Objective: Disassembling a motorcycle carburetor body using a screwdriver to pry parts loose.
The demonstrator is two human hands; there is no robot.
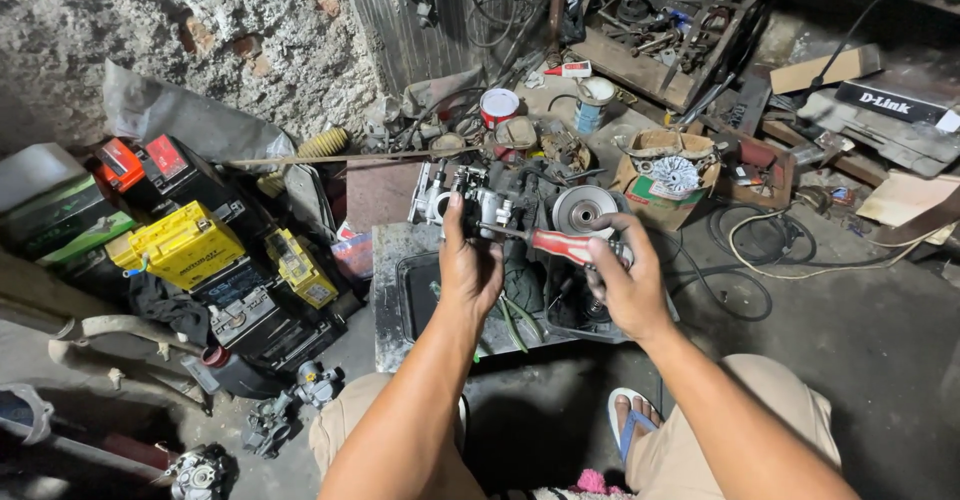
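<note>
My left hand [468,265] grips a small grey metal carburettor-like part [487,203], holding it up over a dark tray [412,295]. My right hand [628,278] is closed on the red handle of a screwdriver [562,246]. Its shaft points left, with the tip at the metal part. Below my hands lie dark engine pieces and a round silver disc [584,207].
Several batteries, yellow [183,247] and black with red tops [150,165], are stacked at the left. A cardboard box holding a finned metal part [668,175] sits to the right, with cables [760,260] on the concrete floor. Tins [498,107] and a wooden crate of tools [660,40] stand behind.
</note>
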